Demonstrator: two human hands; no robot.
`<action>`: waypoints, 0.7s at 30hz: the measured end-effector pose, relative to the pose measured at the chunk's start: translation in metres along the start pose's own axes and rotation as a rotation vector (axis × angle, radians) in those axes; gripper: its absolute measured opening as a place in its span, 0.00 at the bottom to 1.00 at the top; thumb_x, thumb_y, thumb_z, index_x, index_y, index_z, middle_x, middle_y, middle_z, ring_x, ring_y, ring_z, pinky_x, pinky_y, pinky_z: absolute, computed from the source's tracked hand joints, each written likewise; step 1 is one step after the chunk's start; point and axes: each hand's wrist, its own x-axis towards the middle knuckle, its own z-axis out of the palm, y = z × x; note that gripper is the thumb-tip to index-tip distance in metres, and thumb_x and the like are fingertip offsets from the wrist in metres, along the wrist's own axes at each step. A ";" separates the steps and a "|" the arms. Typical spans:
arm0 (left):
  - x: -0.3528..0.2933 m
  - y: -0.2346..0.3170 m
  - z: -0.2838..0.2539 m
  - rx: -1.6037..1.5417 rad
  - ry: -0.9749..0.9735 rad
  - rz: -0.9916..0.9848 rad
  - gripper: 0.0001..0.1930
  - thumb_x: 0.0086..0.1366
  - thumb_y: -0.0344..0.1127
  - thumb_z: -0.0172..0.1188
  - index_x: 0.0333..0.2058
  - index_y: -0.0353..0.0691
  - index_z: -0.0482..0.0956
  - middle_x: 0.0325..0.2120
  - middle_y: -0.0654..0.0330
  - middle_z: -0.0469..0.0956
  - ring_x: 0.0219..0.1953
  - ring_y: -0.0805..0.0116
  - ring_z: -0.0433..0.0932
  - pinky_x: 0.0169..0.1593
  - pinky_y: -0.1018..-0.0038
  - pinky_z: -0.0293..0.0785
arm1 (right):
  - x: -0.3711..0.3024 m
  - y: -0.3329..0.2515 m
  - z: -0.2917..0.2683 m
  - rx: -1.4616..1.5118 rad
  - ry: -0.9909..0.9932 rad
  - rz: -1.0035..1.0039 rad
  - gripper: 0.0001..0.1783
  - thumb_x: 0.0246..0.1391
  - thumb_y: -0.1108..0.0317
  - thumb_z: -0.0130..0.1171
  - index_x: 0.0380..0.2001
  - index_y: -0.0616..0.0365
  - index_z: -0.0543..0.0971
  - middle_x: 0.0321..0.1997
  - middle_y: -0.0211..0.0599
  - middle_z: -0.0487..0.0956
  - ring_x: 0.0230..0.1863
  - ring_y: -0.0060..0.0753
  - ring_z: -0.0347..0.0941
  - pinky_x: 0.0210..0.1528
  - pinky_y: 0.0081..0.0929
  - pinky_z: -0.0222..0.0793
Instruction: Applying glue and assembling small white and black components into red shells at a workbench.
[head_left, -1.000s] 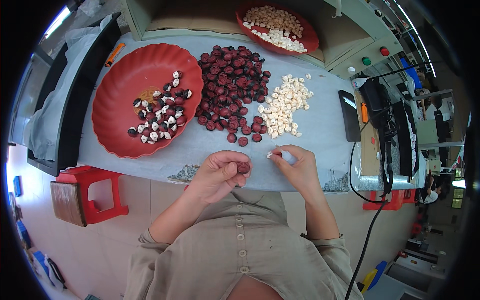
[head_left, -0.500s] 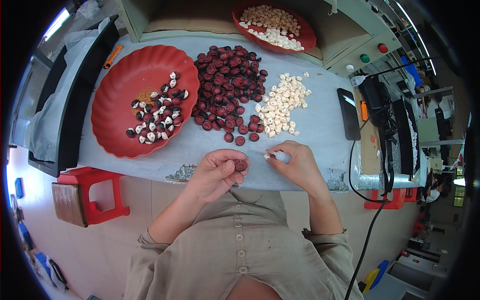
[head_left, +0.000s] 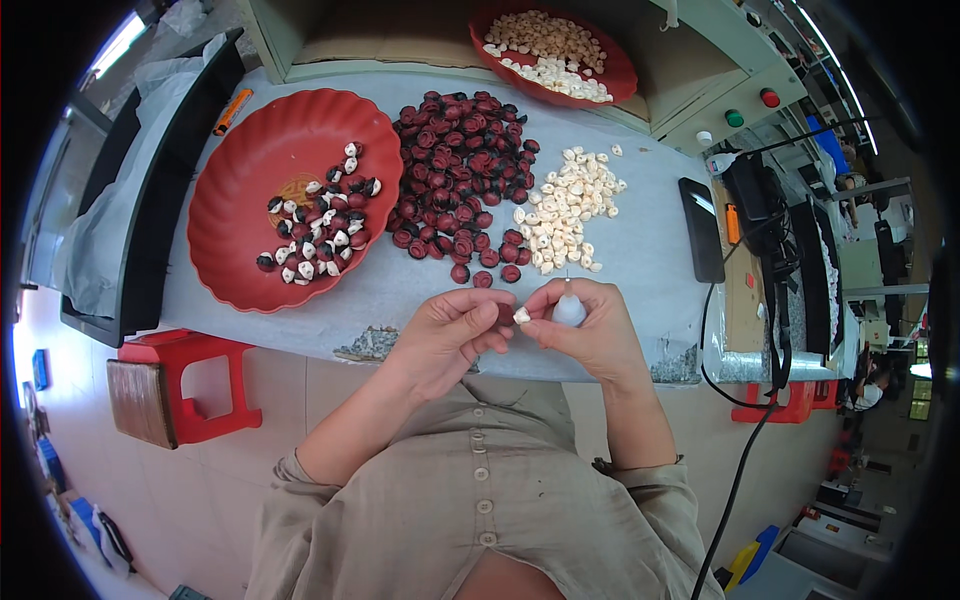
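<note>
My left hand (head_left: 435,335) is closed, pinching a dark red rose-shaped piece (head_left: 505,314) at its fingertips. Against that piece, or right beside it, is a small white piece (head_left: 521,315) gripped between the thumb and finger of my right hand (head_left: 605,330). My right hand also keeps a small whitish needle-tip bottle (head_left: 570,311) in its fingers, its thin tip pointing away from me. Just beyond my hands lie a heap of dark red and black rose-shaped pieces (head_left: 460,170) and, to its right, a heap of cream pieces (head_left: 565,215).
A red scalloped tray (head_left: 250,150) at left holds several joined red-and-white pieces. Another red tray (head_left: 622,72) with cream pieces stands at the back. A black phone (head_left: 702,230) and cables are at right; a black bin (head_left: 150,200) borders the left, near an orange cutter (head_left: 232,112).
My right hand has turned and moved left, bringing the white piece up to the red rose-shaped piece. The bottle now points away from me. My left hand has shifted slightly right.
</note>
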 end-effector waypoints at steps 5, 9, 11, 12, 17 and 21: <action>-0.001 0.001 0.003 -0.009 -0.002 0.003 0.11 0.56 0.30 0.51 0.37 0.31 0.71 0.28 0.57 0.73 0.29 0.71 0.73 0.32 0.79 0.71 | 0.003 -0.001 -0.001 -0.101 -0.048 -0.047 0.08 0.34 0.78 0.60 0.24 0.64 0.75 0.23 0.30 0.74 0.26 0.16 0.67 0.30 0.14 0.64; -0.001 0.001 0.003 0.007 -0.014 0.008 0.10 0.56 0.29 0.51 0.37 0.31 0.71 0.29 0.57 0.74 0.29 0.71 0.73 0.33 0.79 0.71 | 0.002 0.000 -0.002 -0.154 -0.080 -0.057 0.08 0.35 0.76 0.60 0.25 0.63 0.76 0.24 0.32 0.75 0.28 0.17 0.69 0.33 0.16 0.65; -0.001 0.001 0.004 0.015 -0.013 0.015 0.10 0.55 0.28 0.52 0.37 0.32 0.71 0.29 0.57 0.74 0.29 0.71 0.73 0.33 0.79 0.71 | 0.003 0.000 -0.002 -0.157 -0.076 -0.049 0.08 0.35 0.76 0.60 0.25 0.63 0.76 0.25 0.32 0.75 0.28 0.17 0.69 0.33 0.16 0.65; -0.002 0.000 0.004 0.023 -0.012 0.024 0.10 0.55 0.28 0.52 0.37 0.32 0.72 0.29 0.57 0.74 0.29 0.71 0.73 0.33 0.79 0.71 | 0.003 0.000 -0.002 -0.160 -0.073 -0.042 0.08 0.35 0.76 0.61 0.25 0.63 0.76 0.25 0.32 0.75 0.28 0.17 0.69 0.33 0.16 0.65; -0.001 -0.002 0.002 0.033 0.015 0.044 0.10 0.54 0.27 0.53 0.36 0.32 0.72 0.30 0.57 0.74 0.28 0.71 0.72 0.33 0.79 0.70 | 0.003 -0.006 -0.002 -0.209 -0.078 -0.009 0.08 0.35 0.75 0.61 0.24 0.64 0.76 0.25 0.32 0.75 0.28 0.17 0.69 0.32 0.15 0.65; 0.000 -0.001 0.003 0.034 0.024 0.035 0.09 0.54 0.26 0.53 0.35 0.31 0.72 0.30 0.57 0.74 0.27 0.70 0.72 0.33 0.78 0.70 | 0.004 -0.009 -0.002 -0.253 -0.076 -0.020 0.08 0.34 0.74 0.62 0.23 0.63 0.76 0.24 0.32 0.75 0.27 0.16 0.68 0.31 0.15 0.65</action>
